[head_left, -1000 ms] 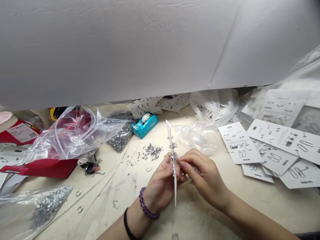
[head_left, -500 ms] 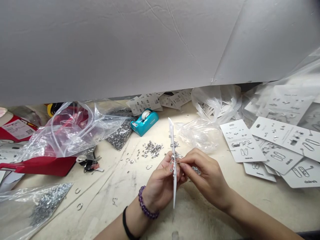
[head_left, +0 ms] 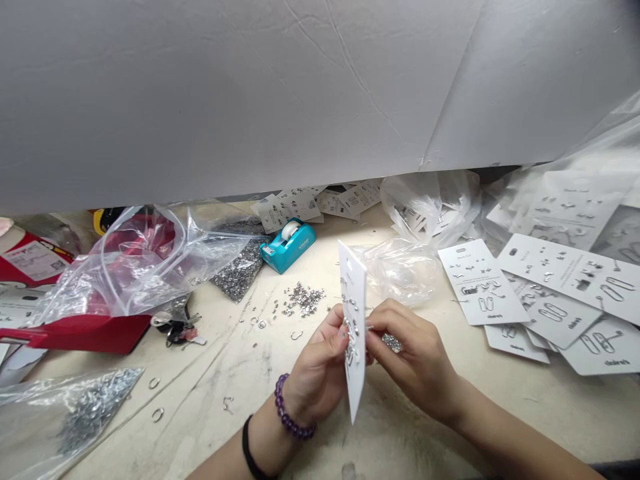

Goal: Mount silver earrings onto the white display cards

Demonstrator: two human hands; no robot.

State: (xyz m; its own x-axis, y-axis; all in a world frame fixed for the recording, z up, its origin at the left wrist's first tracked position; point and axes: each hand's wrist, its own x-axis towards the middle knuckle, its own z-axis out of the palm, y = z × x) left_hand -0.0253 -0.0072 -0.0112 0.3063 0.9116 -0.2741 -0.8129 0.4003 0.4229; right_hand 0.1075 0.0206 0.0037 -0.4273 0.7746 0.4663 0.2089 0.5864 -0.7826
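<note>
A white jewellery card [head_left: 356, 373] with small silver pieces fixed to it stands upright between my hands at the table's middle. My left hand [head_left: 320, 370], with a purple bead bracelet and a black band at the wrist, grips the card's left side with closed fingers. My right hand [head_left: 415, 360] pinches at the card's right side, thumb and forefinger pressed together on a small silver piece; more silver bits show under its fingers. A little heap of loose silver pieces [head_left: 304, 299] lies just beyond my hands.
A teal tape dispenser [head_left: 290, 245] sits behind the heap. Clear bags [head_left: 145, 260] lie over a red box [head_left: 80, 330] at left, bags of silver parts [head_left: 75, 413] at lower left. Filled cards [head_left: 565, 293] spread at right. A grey sheet [head_left: 300, 93] hangs overhead.
The card has turned from edge-on so that its face with the silver pieces now shows. Both hands stay on it in nearly the same place.
</note>
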